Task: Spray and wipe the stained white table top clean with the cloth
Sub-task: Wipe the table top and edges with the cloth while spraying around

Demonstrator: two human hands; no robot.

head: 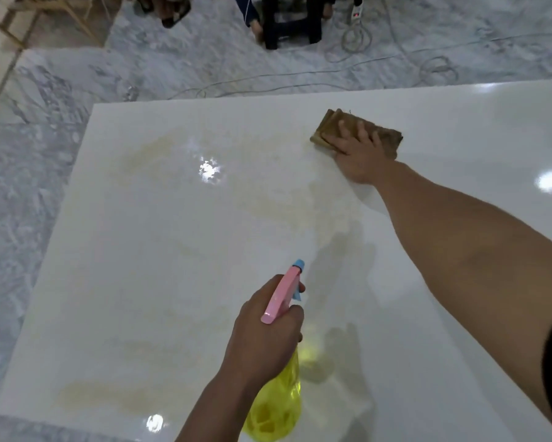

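The left hand [265,327] is wrapped around the neck of a spray bottle [276,400], one finger curled forward over the blue trigger. The bottle's long axis runs up and away from the wrist: yellow body low beside the forearm, pink head above the knuckles, blue nozzle pointing ahead across the table [134,282]. The body's bottom end is cut off by the lower edge. Ahead and left of this hand, faint yellowish stains [160,148] spread over the glossy top; their edges are hard to make out under glare. Farther ahead and right, the right hand [357,154] lies flat, fingers slightly spread, pressing a folded brown cloth [332,126], whose long axis slants left to right. The palm hides the cloth's near part.
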